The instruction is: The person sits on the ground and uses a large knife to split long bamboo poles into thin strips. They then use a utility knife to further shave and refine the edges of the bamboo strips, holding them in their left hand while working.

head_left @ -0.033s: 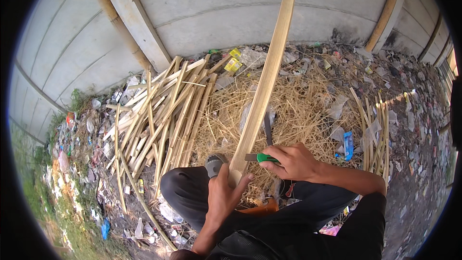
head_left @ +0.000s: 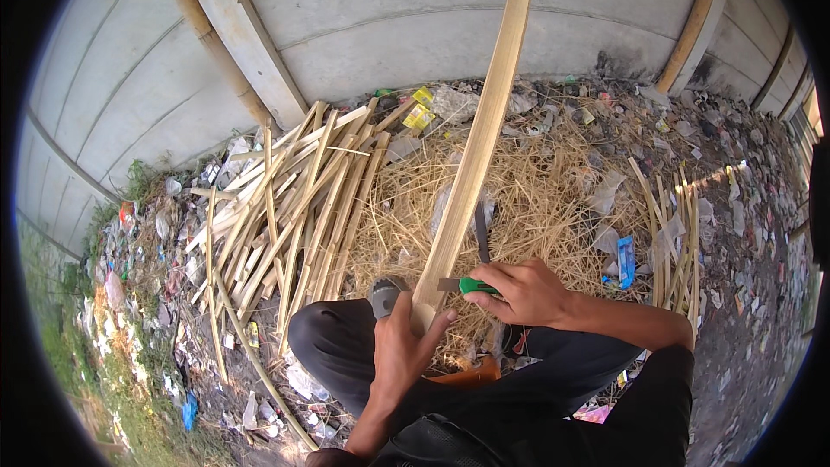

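A long, pale split bamboo strip [head_left: 480, 147] leans up and away from my lap, its far end in front of the wall. My left hand [head_left: 402, 350] is closed around its lower end, thumb on the right side. In my right hand [head_left: 527, 294] is a knife [head_left: 477, 284] with a green handle. Its short blade points left and lies against the strip just above my left hand; whether it is cutting in, I cannot tell. Behind the strip a dark, flat blade-like tool [head_left: 482, 232] sticks up, its lower part hidden by my right hand.
A heap of split bamboo strips [head_left: 294, 207] lies at the left, with a few more strips [head_left: 674, 242] at the right. Bamboo shavings [head_left: 545, 190] cover the ground ahead, amid scattered plastic litter. A grey panel wall [head_left: 389, 26] stands behind. My crossed legs are below.
The bamboo strip and the knife sit very slightly higher, and the knife a touch further left. Everything else looks the same.
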`<state>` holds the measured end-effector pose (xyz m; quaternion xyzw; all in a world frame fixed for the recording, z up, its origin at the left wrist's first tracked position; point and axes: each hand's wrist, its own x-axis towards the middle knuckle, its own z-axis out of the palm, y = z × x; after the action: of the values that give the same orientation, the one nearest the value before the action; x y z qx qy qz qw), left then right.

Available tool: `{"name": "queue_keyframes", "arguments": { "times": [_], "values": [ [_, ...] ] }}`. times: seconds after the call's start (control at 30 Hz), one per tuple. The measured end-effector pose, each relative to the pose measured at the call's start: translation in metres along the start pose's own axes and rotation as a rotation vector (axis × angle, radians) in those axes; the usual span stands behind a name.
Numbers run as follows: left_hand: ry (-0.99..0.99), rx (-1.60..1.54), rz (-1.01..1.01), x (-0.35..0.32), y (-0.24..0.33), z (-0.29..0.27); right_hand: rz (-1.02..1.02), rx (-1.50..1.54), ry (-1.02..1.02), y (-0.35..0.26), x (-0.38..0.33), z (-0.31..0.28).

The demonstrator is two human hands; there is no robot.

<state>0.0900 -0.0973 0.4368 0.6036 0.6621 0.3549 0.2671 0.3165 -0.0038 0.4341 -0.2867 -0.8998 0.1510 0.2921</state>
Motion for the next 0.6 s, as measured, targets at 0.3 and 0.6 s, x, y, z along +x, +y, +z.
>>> {"name": "queue_keyframes", "arguments": {
  "times": [0.3,0.6],
  "values": [
    [0.039,0.001,0.016,0.007,0.016,0.004,-0.017,-0.020,0.038,-0.009,0.008,-0.005],
    [0.007,0.018,-0.006,0.003,0.009,0.009,0.097,-0.031,0.124,0.008,0.017,-0.021]
  ]
}}
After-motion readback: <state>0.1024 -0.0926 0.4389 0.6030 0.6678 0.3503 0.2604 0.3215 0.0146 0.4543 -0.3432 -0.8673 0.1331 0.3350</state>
